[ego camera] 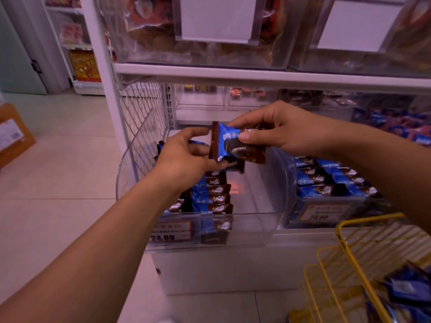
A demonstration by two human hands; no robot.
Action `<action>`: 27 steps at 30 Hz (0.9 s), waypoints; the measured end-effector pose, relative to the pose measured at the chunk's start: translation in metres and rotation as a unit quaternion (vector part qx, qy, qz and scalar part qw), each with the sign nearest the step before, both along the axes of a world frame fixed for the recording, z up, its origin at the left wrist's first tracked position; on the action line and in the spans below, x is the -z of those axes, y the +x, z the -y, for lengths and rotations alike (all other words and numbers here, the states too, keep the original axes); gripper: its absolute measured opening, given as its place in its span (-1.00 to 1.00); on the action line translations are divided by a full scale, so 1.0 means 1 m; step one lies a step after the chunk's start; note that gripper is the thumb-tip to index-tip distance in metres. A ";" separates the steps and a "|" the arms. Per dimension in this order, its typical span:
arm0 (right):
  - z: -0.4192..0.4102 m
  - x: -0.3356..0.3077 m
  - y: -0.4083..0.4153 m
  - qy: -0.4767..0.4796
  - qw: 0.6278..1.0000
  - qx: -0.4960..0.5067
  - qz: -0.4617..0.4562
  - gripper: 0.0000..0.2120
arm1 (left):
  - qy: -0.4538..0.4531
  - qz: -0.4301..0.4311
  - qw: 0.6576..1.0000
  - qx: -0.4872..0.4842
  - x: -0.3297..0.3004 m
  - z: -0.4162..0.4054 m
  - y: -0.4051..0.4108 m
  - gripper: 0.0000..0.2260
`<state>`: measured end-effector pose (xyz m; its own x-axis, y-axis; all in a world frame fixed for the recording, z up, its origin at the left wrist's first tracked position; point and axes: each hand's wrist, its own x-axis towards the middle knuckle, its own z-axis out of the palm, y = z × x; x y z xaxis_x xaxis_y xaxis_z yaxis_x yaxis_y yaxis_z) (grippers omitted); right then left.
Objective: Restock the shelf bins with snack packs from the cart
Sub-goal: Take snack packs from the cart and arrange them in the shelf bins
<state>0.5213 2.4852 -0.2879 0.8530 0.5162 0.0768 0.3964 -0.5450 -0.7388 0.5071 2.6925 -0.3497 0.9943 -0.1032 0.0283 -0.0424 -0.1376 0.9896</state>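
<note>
A blue-and-brown cookie snack pack is held in the air above the clear shelf bin. My right hand pinches the pack's top right between thumb and fingers. My left hand holds its lower left edge, with more packs partly hidden behind the palm. Inside the bin, a row of matching packs stands on edge along the left side. The yellow wire cart at the lower right carries more blue packs.
A neighbouring clear bin to the right is full of similar blue packs. Upper shelf bins hold other snacks behind white label holders. A white shelf post and wire mesh panel stand left; a cardboard box sits on the tiled floor.
</note>
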 end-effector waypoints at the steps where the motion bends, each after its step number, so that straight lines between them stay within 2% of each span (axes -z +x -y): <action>1: -0.001 0.000 0.001 -0.025 1.000 -0.005 0.019 -0.73 | 0.006 0.007 1.000 0.005 0.001 -0.001 0.000 -0.41; 3: -0.001 -0.001 0.004 -0.078 0.995 -0.024 0.049 -0.75 | 0.006 0.011 1.000 0.024 0.001 0.000 -0.002 -0.50; 5: 0.001 -0.003 0.006 -0.127 0.990 -0.045 0.037 -0.79 | -0.018 0.007 1.000 0.023 -0.001 0.000 -0.002 -0.57; 7: 0.001 -0.004 0.009 -0.134 0.989 -0.065 -0.004 -0.80 | -0.075 -0.013 0.997 0.003 -0.003 -0.001 -0.002 -0.64; 9: -0.001 -0.002 0.013 -0.124 0.990 -0.071 -0.003 -0.79 | -0.123 -0.031 0.992 -0.005 -0.004 -0.002 -0.002 -0.68; 10: -0.002 0.000 0.016 -0.111 0.992 -0.065 -0.006 -0.75 | -0.130 -0.034 0.991 -0.002 -0.004 -0.002 -0.002 -0.68; 12: -0.002 0.002 0.021 -0.095 0.994 -0.051 -0.033 -0.53 | -0.124 -0.036 0.992 0.012 -0.002 -0.002 -0.002 -0.68; 14: -0.002 0.001 0.024 -0.128 0.989 -0.058 -0.047 -0.35 | -0.130 -0.040 0.990 0.022 -0.002 -0.001 -0.003 -0.72; 16: 0.000 -0.001 0.028 -0.149 0.984 -0.078 -0.054 -0.50 | -0.162 -0.054 0.985 -0.002 -0.003 0.000 -0.001 -0.77; 18: -0.001 -0.004 0.032 -0.179 0.981 -0.075 -0.002 -0.65 | -0.152 -0.056 0.984 -0.069 -0.001 0.001 0.005 -0.82; 19: -0.003 -0.004 0.038 -0.226 0.971 -0.061 0.058 -0.65 | -0.083 -0.030 0.991 -0.104 0.003 0.001 0.008 -0.84; 20: -0.005 -0.003 0.046 -0.292 0.947 -0.045 0.123 -0.63 | 0.032 0.018 0.992 -0.121 0.007 0.000 0.010 -0.83; 21: -0.009 0.000 0.055 -0.366 0.913 -0.031 0.177 -0.62 | 0.157 0.072 0.979 -0.111 0.011 -0.001 0.010 -0.78; 23: -0.021 0.006 0.072 -0.485 0.849 -0.004 0.209 -0.65 | 0.358 0.123 0.925 -0.037 0.020 0.000 0.007 -0.57; 25: -0.037 0.014 0.088 -0.552 0.812 0.016 0.188 -0.69 | 0.474 0.086 0.875 0.050 0.029 0.001 0.007 -0.36; 27: -0.052 0.023 0.105 -0.590 0.787 0.016 0.180 -0.71 | 0.542 0.019 0.832 0.116 0.035 0.000 0.011 -0.33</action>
<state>0.6263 2.5375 -0.3111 0.8995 0.3886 -0.1999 0.4367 -0.7810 0.4464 0.5179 2.6927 -0.3847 0.9447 -0.2771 -0.1753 -0.2200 -0.9321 0.2877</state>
